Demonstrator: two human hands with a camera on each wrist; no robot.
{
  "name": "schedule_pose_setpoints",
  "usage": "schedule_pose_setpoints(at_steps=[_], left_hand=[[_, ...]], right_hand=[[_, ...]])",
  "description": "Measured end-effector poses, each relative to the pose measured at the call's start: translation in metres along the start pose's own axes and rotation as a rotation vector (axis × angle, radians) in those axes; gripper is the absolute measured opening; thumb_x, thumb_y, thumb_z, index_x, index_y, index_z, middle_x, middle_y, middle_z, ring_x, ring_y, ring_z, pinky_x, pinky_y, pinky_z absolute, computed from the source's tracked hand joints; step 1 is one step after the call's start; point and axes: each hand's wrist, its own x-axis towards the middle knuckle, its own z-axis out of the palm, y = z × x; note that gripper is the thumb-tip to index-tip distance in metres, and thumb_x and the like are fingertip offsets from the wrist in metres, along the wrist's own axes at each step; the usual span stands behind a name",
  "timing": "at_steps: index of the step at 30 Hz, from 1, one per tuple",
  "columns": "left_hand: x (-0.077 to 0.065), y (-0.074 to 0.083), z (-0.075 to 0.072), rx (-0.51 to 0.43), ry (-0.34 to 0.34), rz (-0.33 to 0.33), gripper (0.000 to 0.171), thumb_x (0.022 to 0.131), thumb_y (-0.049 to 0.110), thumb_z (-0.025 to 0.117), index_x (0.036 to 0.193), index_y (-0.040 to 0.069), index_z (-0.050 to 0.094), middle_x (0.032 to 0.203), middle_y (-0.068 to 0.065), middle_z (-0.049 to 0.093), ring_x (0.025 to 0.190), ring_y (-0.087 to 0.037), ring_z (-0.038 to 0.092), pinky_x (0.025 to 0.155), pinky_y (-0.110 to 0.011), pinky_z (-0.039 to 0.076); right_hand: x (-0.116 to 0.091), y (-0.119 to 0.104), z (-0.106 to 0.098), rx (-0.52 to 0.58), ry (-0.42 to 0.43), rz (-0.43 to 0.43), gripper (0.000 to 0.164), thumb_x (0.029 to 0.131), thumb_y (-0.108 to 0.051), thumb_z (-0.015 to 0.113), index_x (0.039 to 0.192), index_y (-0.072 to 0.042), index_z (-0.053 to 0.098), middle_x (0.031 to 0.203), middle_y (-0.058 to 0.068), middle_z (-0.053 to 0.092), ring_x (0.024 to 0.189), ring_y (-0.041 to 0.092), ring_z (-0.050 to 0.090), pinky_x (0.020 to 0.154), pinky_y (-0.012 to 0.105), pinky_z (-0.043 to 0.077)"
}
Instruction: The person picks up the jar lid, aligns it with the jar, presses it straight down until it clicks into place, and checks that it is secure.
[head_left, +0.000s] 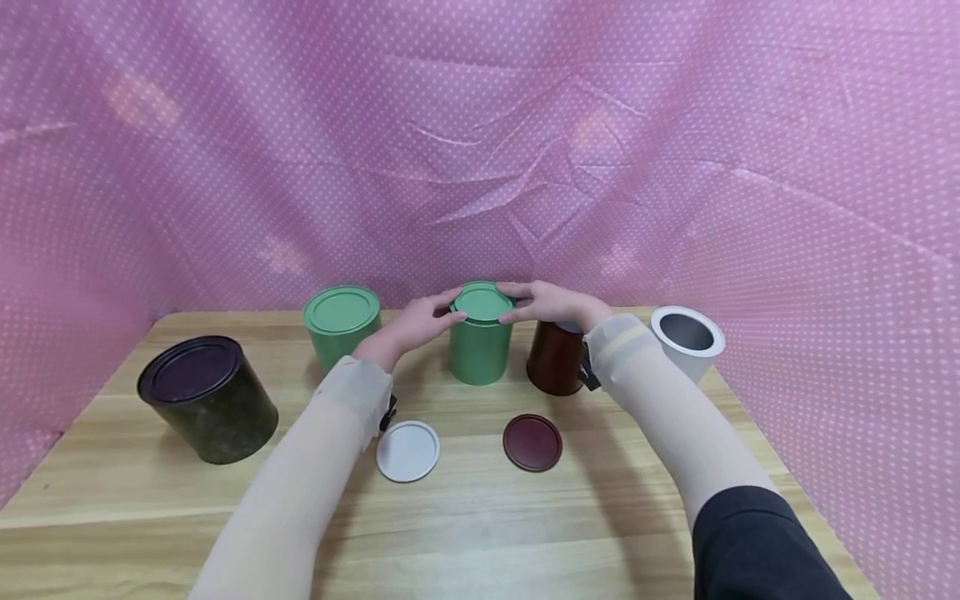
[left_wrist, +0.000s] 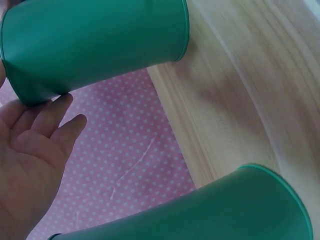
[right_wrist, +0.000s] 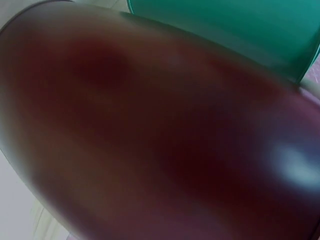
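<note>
A green can (head_left: 480, 354) stands upright at the back middle of the table, with a green lid (head_left: 482, 302) on its top. My left hand (head_left: 416, 325) holds the lid's left edge, thumb in front and fingers farther back. From the other side my right hand (head_left: 551, 303) grips the same edge. In the left wrist view, fingertips (left_wrist: 64, 100) touch the upper end of the green can (left_wrist: 100, 45). A dark red can (head_left: 553, 358) stands below my right hand; it fills most of the right wrist view, where that hand is hardly visible.
Another green can (head_left: 343, 321) with its lid on stands left of my left hand. Farther left is a black lidded can (head_left: 217, 408). A white open can (head_left: 686, 342) stands at the right. A white lid (head_left: 408, 451) and a dark red lid (head_left: 532, 442) lie in front.
</note>
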Motion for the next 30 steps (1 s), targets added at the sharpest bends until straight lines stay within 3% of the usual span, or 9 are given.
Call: schedule_pose_setpoints(at_steps=[4,9,14,18,30], left_hand=[[-0.001,-0.004,0.006,-0.091,-0.002,-0.014,0.065,0.098,0.046,0.051,0.154,0.024,0.026,0.156,-0.011,0.032,0.143,-0.032,0.033,0.116,-0.048,0.03],[0.0,-0.005,0.011,-0.165,0.007,-0.003,0.065,0.097,0.044,0.053,0.153,0.024,0.027,0.156,-0.012,0.034,0.142,-0.031,0.035,0.115,-0.047,0.032],[-0.003,-0.003,0.006,-0.154,0.046,-0.022,0.064,0.096,0.045,0.055,0.152,0.025,0.032,0.153,-0.013,0.038,0.14,-0.031,0.038,0.114,-0.049,0.033],[-0.003,-0.002,0.005,-0.124,0.039,-0.032,0.063,0.095,0.047,0.056,0.151,0.028,0.034,0.152,-0.013,0.04,0.139,-0.031,0.039,0.114,-0.048,0.034],[-0.011,-0.001,0.008,-0.131,0.06,-0.046,0.064,0.094,0.046,0.059,0.15,0.027,0.036,0.152,-0.014,0.039,0.14,-0.032,0.038,0.114,-0.05,0.033]], right_hand=[[-0.005,0.001,0.002,-0.017,-0.021,0.001,0.073,0.092,-0.042,0.064,0.153,-0.024,0.028,0.161,-0.002,0.023,0.149,0.025,0.018,0.121,0.05,0.017],[-0.006,0.007,0.003,-0.068,0.001,-0.015,0.07,0.093,-0.043,0.061,0.153,-0.025,0.029,0.16,-0.001,0.025,0.148,0.026,0.02,0.12,0.052,0.018],[-0.005,0.005,0.004,-0.001,0.011,-0.013,0.071,0.092,-0.046,0.062,0.152,-0.029,0.03,0.16,-0.001,0.026,0.148,0.026,0.022,0.119,0.053,0.02],[-0.007,0.006,0.007,0.021,0.017,0.005,0.07,0.091,-0.045,0.063,0.152,-0.032,0.03,0.159,-0.001,0.027,0.147,0.026,0.023,0.119,0.054,0.02],[-0.014,0.003,0.012,0.0,0.058,-0.007,0.07,0.088,-0.046,0.067,0.149,-0.033,0.036,0.155,-0.001,0.036,0.144,0.026,0.031,0.118,0.052,0.022]])
